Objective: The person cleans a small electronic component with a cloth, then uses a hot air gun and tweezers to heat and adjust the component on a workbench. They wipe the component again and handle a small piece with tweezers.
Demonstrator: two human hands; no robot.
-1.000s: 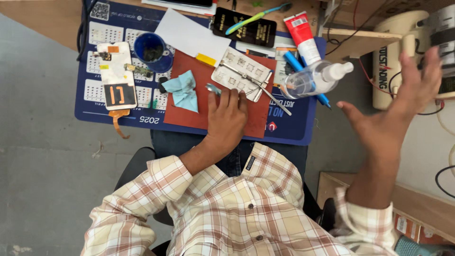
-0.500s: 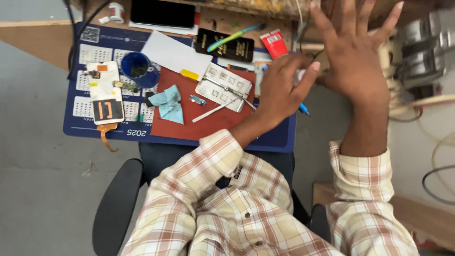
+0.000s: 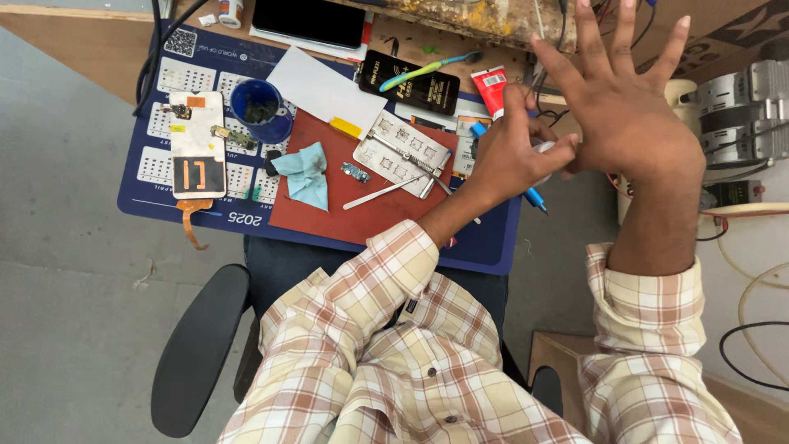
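Observation:
My left hand point(image 3: 505, 156) is closed around a small clear bottle point(image 3: 546, 150), of which only a white bit shows between the fingers. It hovers over the right edge of the blue desk mat point(image 3: 164, 205). My right hand point(image 3: 629, 111) is held up just right of it, palm open and fingers spread, almost touching the bottle's tip. A blue pen point(image 3: 535, 198) lies under my left hand. On the red pad point(image 3: 329, 215) lie tweezers point(image 3: 382, 193), a tiny circuit board point(image 3: 355, 173), a light blue cloth point(image 3: 304, 174) and a metal stencil plate point(image 3: 403, 152).
A white phone part with an orange flex cable point(image 3: 196, 144) and a blue cup point(image 3: 260, 111) sit at the mat's left. Behind are white paper point(image 3: 325, 90), a black device point(image 3: 415, 82), a toothbrush point(image 3: 427, 70), a red tube point(image 3: 493, 86) and a dark phone point(image 3: 308, 20). Machines and cables crowd the right.
My left hand left the red pad, moved right and closed on the bottle. My right hand swung in from the far right and now spreads open beside it.

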